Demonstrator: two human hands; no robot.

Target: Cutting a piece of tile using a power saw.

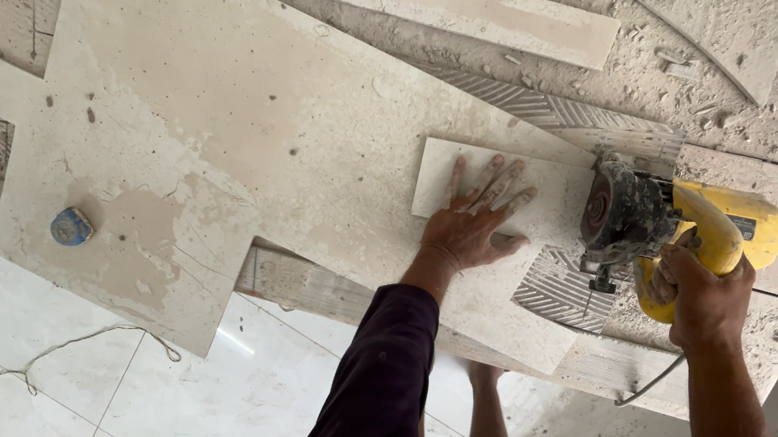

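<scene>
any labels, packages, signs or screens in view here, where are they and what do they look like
Label: a small dark rectangular sticker on the side of the yellow cutter, which the right hand grips; its print is too small to make out.
No packages, signs or screens in view.

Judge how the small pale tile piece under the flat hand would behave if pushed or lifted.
The small tile piece looks stiff and flat, so it would probably slide on the dusty slab rather than roll. Its thin edges may chip. The left hand pressing it beside the yellow cutter suggests it shifts easily.
</scene>
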